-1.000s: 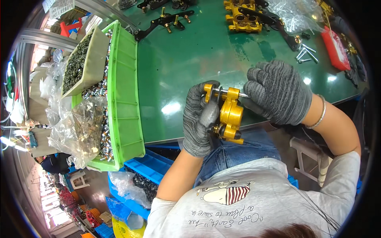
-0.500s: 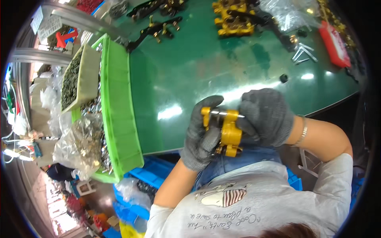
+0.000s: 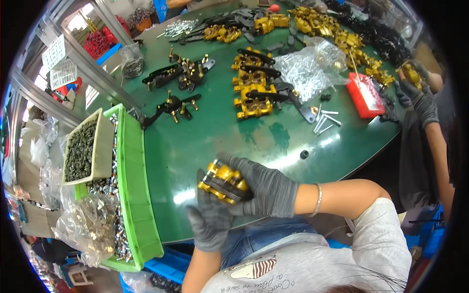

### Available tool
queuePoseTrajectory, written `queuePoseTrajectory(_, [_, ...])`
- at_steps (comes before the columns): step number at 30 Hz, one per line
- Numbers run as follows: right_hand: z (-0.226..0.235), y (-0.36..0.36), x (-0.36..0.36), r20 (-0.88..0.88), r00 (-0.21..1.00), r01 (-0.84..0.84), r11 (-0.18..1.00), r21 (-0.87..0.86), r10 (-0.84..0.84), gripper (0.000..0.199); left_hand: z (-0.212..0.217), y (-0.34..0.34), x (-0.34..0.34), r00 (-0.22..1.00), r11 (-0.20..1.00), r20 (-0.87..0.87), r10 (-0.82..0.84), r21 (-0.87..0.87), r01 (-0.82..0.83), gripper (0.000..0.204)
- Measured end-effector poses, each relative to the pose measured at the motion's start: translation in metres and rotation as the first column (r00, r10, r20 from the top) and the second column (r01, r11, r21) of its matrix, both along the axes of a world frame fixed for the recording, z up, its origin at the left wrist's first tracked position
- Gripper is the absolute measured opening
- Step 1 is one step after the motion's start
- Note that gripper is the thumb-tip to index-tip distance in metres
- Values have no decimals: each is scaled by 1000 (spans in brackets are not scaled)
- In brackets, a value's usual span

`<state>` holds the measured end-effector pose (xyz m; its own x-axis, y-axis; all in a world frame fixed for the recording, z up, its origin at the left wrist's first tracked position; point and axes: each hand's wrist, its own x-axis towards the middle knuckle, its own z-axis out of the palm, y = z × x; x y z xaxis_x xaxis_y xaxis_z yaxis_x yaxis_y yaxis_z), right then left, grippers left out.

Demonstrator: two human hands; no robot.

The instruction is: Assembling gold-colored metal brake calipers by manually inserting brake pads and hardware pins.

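A gold brake caliper (image 3: 225, 173) with dark pads along one side is held above the near edge of the green table. My right hand (image 3: 271, 188), in a grey knit glove, grips it from the right with the fingers along its far side. Below and to the left is my left hand (image 3: 211, 227), gloved too, with its thumb spread and its palm up beside the caliper. The caliper partly hides the left fingers, which look stretched out rather than wrapped round it.
A green bin (image 3: 132, 180) of metal parts stands at left, with a cream tray (image 3: 105, 146) on it. Ahead lie gold calipers (image 3: 254, 105), black brackets (image 3: 173, 105), bolts (image 3: 325, 119) and a red container (image 3: 364, 95). A co-worker's gloved hand (image 3: 425, 105) is at right.
The caliper has moved left and turned, so its dark pads now show. My left hand has opened from around it, while my right hand holds it. The view takes in more of the table.
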<state>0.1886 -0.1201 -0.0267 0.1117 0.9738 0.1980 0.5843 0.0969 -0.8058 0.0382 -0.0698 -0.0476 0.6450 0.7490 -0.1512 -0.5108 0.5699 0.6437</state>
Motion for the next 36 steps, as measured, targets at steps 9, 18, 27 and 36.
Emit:
queuePoseTrajectory(9, [81,69,113,-889,335,133,950,-283,-312,24,-4,24,-15,891,972,424,-162,-88,219,73])
queuePoseTrajectory(18, [63,149,219,-290,872,398,916,-43,-393,44,-31,34,-14,802,946,538,-261,-24,324,68])
queuePoseTrajectory(27, [16,46,101,728,560,469,876,114,-395,37,-22,23,-7,919,986,358,-163,28,164,59])
queuePoseTrajectory(36, [54,19,89,-366,862,303,936,-180,-350,32,-27,15,9,905,641,-241,351,766,-45,69])
